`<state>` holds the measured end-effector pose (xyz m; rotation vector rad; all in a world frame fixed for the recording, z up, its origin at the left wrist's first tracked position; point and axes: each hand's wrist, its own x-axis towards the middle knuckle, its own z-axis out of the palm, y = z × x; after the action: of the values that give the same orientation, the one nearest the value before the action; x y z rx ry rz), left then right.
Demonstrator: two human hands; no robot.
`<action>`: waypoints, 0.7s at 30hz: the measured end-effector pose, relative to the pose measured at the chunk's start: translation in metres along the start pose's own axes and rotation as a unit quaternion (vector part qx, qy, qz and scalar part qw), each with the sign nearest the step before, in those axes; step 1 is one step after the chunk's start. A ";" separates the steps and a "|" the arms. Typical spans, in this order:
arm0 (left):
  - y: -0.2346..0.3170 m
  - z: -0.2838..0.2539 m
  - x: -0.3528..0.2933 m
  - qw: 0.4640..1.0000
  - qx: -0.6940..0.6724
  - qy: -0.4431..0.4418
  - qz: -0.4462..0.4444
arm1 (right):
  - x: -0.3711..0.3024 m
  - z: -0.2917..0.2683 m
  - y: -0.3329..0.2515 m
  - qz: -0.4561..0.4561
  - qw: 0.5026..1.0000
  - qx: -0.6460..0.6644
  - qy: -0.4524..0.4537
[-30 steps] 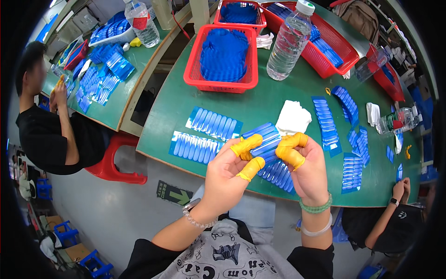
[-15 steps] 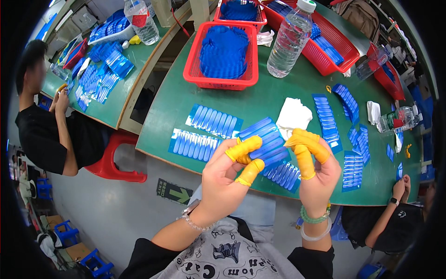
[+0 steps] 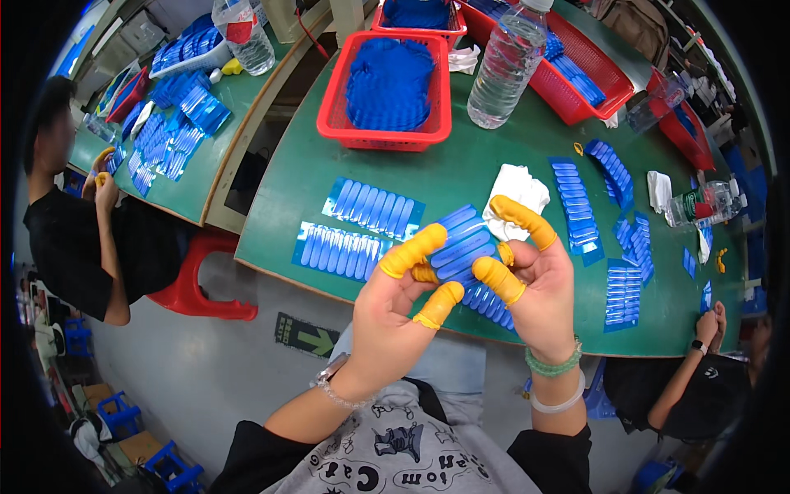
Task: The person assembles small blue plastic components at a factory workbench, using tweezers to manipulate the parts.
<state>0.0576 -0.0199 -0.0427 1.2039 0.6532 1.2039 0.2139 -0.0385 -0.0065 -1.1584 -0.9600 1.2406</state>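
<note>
A blue sheet of long, rounded strips (image 3: 461, 245) is held up in front of me, over the near edge of the green table (image 3: 461, 169). My left hand (image 3: 383, 309), with yellow finger cots, pinches its left side. At the right edge, the thumb and a bent finger of my right hand (image 3: 543, 292) close on it, while the index finger sticks out; the exact contact is partly hidden. Below lies another strip sheet (image 3: 491, 307), partly covered by my hands. Two more sheets, a far one (image 3: 374, 207) and a near one (image 3: 339, 249), lie left. Beyond my right hand is a crumpled white cloth (image 3: 518, 196).
A red basket (image 3: 440, 136) of blue pieces and an upright water bottle (image 3: 506, 74) stand at the back. Several strip sheets (image 3: 576, 202) lie right, near a fallen bottle (image 3: 708, 206). A person (image 3: 90, 239) sits left; another person's hands (image 3: 709, 329) are right.
My right hand has moved left onto the held sheet's right edge. Its index finger has straightened away from the thumb. My left hand keeps its hold. The view has shifted slightly.
</note>
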 end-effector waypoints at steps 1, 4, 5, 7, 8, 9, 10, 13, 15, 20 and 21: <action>-0.001 0.004 -0.001 0.999 -0.052 0.014 -0.007 | 0.000 0.001 0.001 -0.013 1.000 -0.007 -0.004; -0.001 0.005 -0.001 0.994 -0.104 0.039 -0.022 | -0.002 0.006 0.008 -0.043 0.999 -0.028 0.006; -0.002 0.003 -0.002 0.993 -0.103 0.051 -0.030 | -0.002 0.009 0.012 -0.060 0.997 -0.041 0.019; -0.007 0.000 -0.003 0.992 -0.112 0.057 -0.007 | -0.002 0.008 0.011 -0.049 0.998 -0.034 0.003; -0.008 0.000 -0.004 0.991 -0.123 0.056 0.014 | -0.003 0.009 0.009 -0.040 0.999 -0.027 -0.005; -0.009 0.001 -0.007 0.990 -0.124 0.060 0.016 | -0.004 0.010 0.009 -0.039 0.999 -0.029 -0.009; -0.009 0.002 -0.010 0.989 -0.132 0.073 0.008 | -0.006 0.011 0.011 -0.049 0.999 -0.021 0.000; -0.010 0.001 -0.010 0.981 -0.167 0.096 0.010 | -0.010 0.012 0.016 -0.059 0.997 -0.040 0.001; -0.011 -0.007 -0.014 0.979 -0.168 0.112 0.002 | -0.014 0.015 0.019 -0.024 0.997 -0.069 -0.026; -0.016 -0.023 -0.028 0.982 -0.158 0.103 0.003 | -0.012 0.029 0.023 -0.009 0.996 -0.072 -0.051; -0.015 -0.026 -0.031 0.982 -0.155 0.104 0.004 | -0.013 0.032 0.026 -0.009 0.996 -0.070 -0.053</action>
<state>0.0303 -0.0388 -0.0704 0.8272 0.5876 1.3938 0.1763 -0.0486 -0.0252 -1.1986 -1.1498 1.2473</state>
